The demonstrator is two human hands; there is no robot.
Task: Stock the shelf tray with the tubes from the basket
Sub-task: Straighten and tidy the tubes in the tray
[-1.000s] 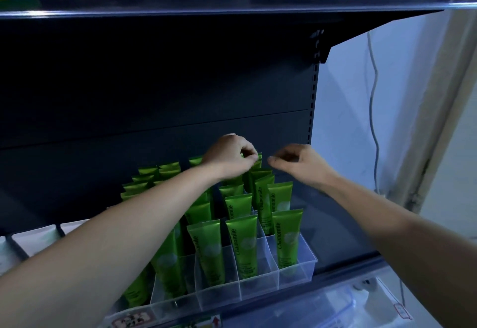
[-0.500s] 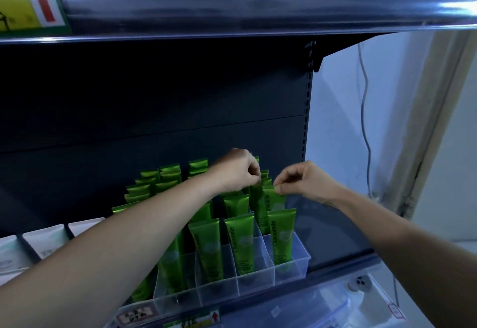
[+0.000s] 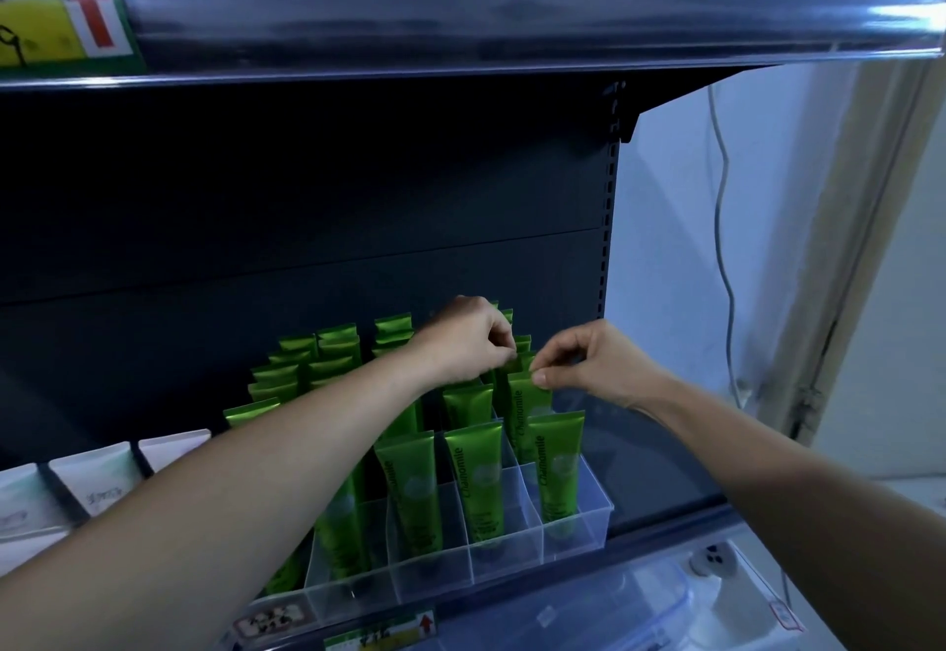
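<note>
Over the tray's (image 3: 435,580) right column, we work with both hands: our right hand (image 3: 596,364) pinches the top edge of a tube (image 3: 526,402) standing second from the tray's front, and our left hand (image 3: 463,343), fingers curled, pinches a rear tube (image 3: 518,365) just behind it. Other tubes (image 3: 473,486) stand upright throughout the tray.

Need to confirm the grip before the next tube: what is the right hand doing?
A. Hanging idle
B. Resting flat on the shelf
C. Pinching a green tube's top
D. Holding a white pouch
C: the right hand pinches the crimped top of a green tube standing in the rightmost column of the clear tray.
</note>
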